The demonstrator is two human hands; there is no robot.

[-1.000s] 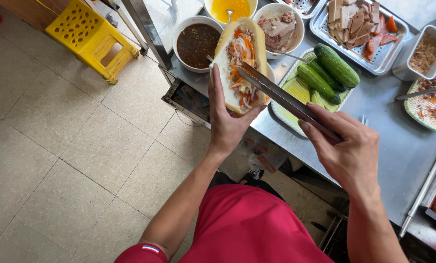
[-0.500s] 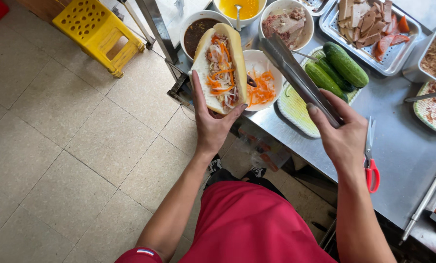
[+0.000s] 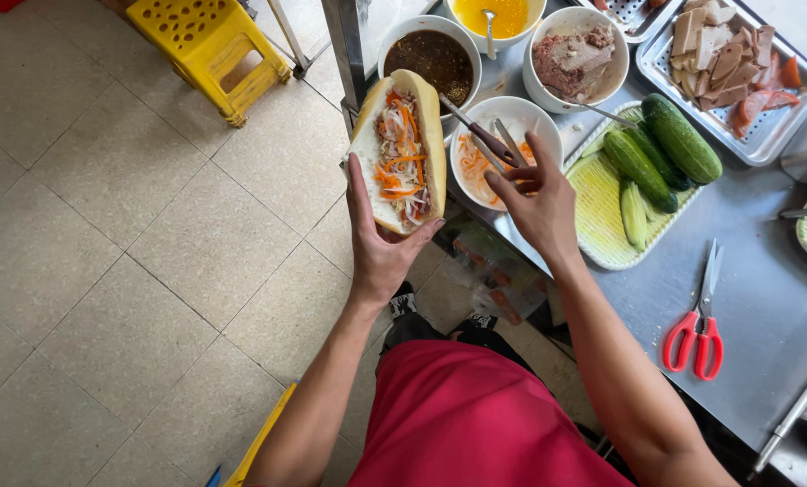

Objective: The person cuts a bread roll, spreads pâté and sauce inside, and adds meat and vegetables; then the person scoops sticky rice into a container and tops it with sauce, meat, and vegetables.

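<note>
Sandwich [image 3: 401,153] sits gripped in your left hand [image 3: 381,243], upper centre of frame. Your right hand [image 3: 541,200] fingers pinch metal tongs [image 3: 482,137] over the white bowl [image 3: 539,122].

The split bread roll [image 3: 402,153] is pale cream outside and filled with orange carrot shreds, white strips and brownish meat, and the white bowl [image 3: 504,137] beside it holds more orange and white shreds. The cucumbers [image 3: 663,149] are dark green on a pale green ribbed tray [image 3: 602,212], near red-handled scissors [image 3: 696,325] on the grey steel counter [image 3: 764,298]. The stool [image 3: 207,45] is bright yellow on beige floor tiles [image 3: 106,271].
</note>
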